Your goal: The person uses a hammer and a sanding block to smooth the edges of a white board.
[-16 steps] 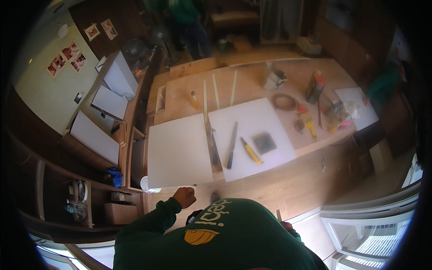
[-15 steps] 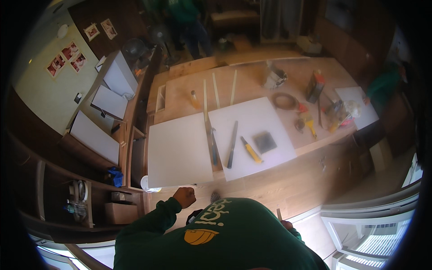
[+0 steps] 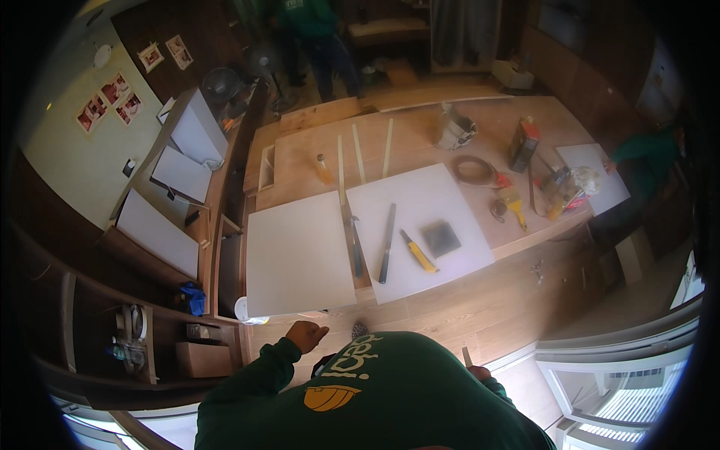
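My left hand (image 3: pixel 306 336) hangs in front of the near edge of the left white panel (image 3: pixel 300 251), its fingers curled in a loose fist with nothing visible in them. Low at my right side, my right hand (image 3: pixel 478 372), partly hidden by my body, is closed on a thin pale strip (image 3: pixel 466 356) that points up. On the right white panel (image 3: pixel 465 206) lie a long dark-handled tool (image 3: pixel 388 244), a yellow-handled cutter (image 3: pixel 418 251) and a dark square piece (image 3: pixel 440 238). A slim tool with a bluish handle (image 3: pixel 356 247) rests in the gap between the panels.
Pale strips (image 3: pixel 358 152), an orange bottle (image 3: pixel 323 169), a bucket (image 3: pixel 454 129), coiled band (image 3: pixel 472 170), yellow brush (image 3: pixel 511 202) and a can (image 3: pixel 523 144) stand or lie on the wooden table (image 3: pixel 420 139). A co-worker (image 3: pixel 645 156) is at its right end; another person (image 3: pixel 311 30) stands beyond. Shelves (image 3: pixel 150 330) line the left.
My left hand has shifted slightly left and down, its fingertips now pointing right. The right hand keeps hold of the strip. The things on the table look unmoved.
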`<act>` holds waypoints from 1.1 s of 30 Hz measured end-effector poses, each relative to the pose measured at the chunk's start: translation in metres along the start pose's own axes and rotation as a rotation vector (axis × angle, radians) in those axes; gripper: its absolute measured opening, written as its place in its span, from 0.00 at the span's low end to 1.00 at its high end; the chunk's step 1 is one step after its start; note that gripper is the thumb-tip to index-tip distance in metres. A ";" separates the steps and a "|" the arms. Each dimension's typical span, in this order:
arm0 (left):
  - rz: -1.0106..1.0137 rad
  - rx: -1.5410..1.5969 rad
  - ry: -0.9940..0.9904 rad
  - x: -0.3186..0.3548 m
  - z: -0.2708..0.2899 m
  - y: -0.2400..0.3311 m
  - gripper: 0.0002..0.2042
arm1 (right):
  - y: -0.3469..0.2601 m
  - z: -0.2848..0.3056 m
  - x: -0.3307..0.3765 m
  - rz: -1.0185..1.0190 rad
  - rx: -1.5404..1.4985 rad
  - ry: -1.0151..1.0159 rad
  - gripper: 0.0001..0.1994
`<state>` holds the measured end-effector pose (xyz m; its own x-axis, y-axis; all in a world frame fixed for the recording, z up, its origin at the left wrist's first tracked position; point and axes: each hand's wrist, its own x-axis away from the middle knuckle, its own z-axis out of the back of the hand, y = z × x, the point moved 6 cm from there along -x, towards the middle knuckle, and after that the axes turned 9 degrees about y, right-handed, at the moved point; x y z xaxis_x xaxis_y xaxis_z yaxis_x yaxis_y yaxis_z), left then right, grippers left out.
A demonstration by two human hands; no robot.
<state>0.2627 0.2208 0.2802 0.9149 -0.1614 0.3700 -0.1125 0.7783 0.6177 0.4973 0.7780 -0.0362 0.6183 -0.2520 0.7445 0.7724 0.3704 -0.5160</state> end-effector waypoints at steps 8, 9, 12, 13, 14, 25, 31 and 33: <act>-0.027 -0.145 0.048 -0.010 -0.011 -0.032 0.28 | -0.029 0.007 0.033 -0.050 -0.021 0.047 0.16; -0.025 -0.162 0.047 -0.012 -0.012 -0.035 0.28 | -0.031 0.009 0.037 -0.055 -0.021 0.050 0.16; -0.048 -0.243 0.053 -0.021 -0.017 -0.047 0.28 | -0.044 0.012 0.051 -0.065 -0.004 0.044 0.16; -0.080 -0.287 0.064 -0.025 -0.018 -0.052 0.28 | -0.046 0.012 0.054 -0.043 0.000 0.039 0.16; -0.111 -0.332 0.074 -0.026 -0.018 -0.057 0.28 | -0.047 0.013 0.058 -0.042 -0.002 0.041 0.16; 0.234 -0.449 -0.028 -0.004 -0.038 -0.247 0.29 | -0.072 0.011 0.079 0.030 0.148 -0.008 0.21; 0.573 -0.255 -0.140 0.042 -0.055 -0.308 0.35 | -0.057 0.008 0.072 -0.041 0.033 0.024 0.20; 0.595 -0.231 -0.122 0.051 -0.058 -0.318 0.35 | -0.053 0.004 0.064 -0.033 0.070 0.012 0.19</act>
<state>0.3675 0.0005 0.0621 0.6698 0.2807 0.6874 -0.4879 0.8642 0.1226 0.4950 0.7454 0.0404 0.5947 -0.2754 0.7553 0.7805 0.4231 -0.4602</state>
